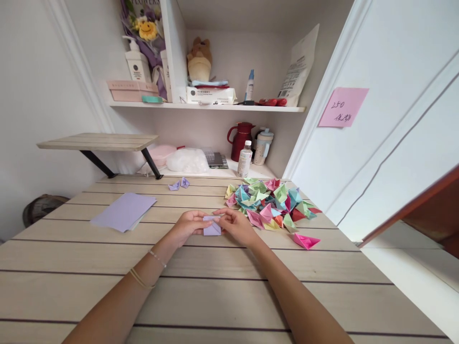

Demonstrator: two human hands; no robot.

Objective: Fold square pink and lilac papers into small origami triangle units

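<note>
Between my hands is a small folded square of purple paper (213,229), with a diagonal crease line showing on its face. My left hand (191,225) pinches its left edge between thumb and fingers. On the right side my right hand (234,225) grips the same paper, its thumb lying across the upper part. Two small purple paper boats (179,184) sit farther back on the left. To the left lies a stack of purple paper sheets (124,211). A heap of colourful folded paper boats (267,203) spreads to the right, and one pink paper boat (306,241) lies apart in front of it.
The slatted wooden table (201,296) runs up to a white cabinet. At its back stand a clear bottle (245,160), a red jug (241,141) and a pale cup (263,147). A small raised wooden shelf (98,141) stands back left. A pink note (343,107) is stuck at right.
</note>
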